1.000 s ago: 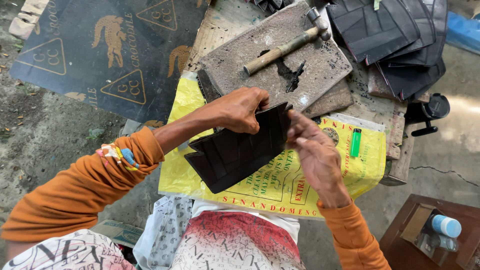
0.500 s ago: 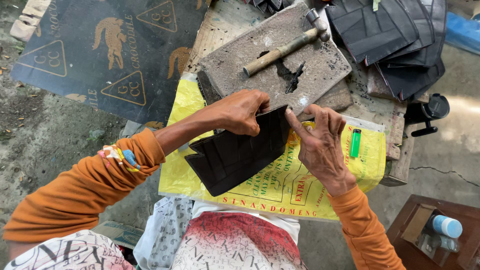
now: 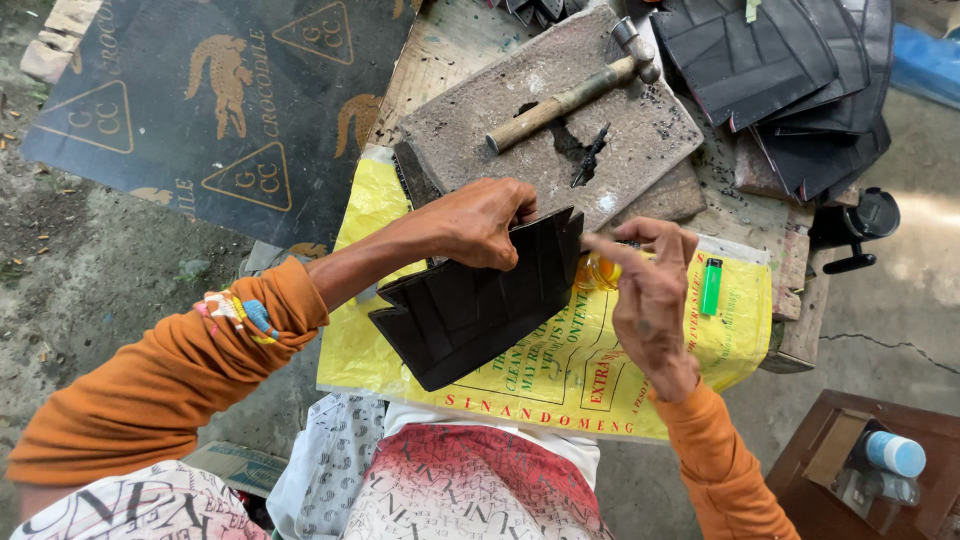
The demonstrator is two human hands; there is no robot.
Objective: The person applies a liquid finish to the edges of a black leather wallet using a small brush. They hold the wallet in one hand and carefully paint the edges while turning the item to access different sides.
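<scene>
Your left hand (image 3: 487,222) grips the top edge of a black woven rubber piece (image 3: 470,310), fingers curled over it and clamped tight, holding it tilted above the yellow printed sack (image 3: 560,375) spread on your lap and the bench. The piece's jagged, stepped edge points down and to your left, and its upper right corner rises toward your other hand.

Your right hand (image 3: 648,295) sits just beside that corner, fingers pinched together on a small amber, translucent object (image 3: 598,271); what it is cannot be told. The index finger stretches toward the edge of the rubber piece.

A green lighter (image 3: 711,286) lies on the sack near your right hand. Beyond the sack, a grey stone slab (image 3: 640,130) carries a wooden-handled hammer (image 3: 570,97) and a small dark metal tool (image 3: 590,155). A stack of black rubber sheets (image 3: 780,70) rests at the far right of the bench. To the left, a dark printed mat (image 3: 200,110) covers the ground. At the lower right, a brown wooden stool (image 3: 800,470) holds a white, blue-capped bottle (image 3: 894,453).
</scene>
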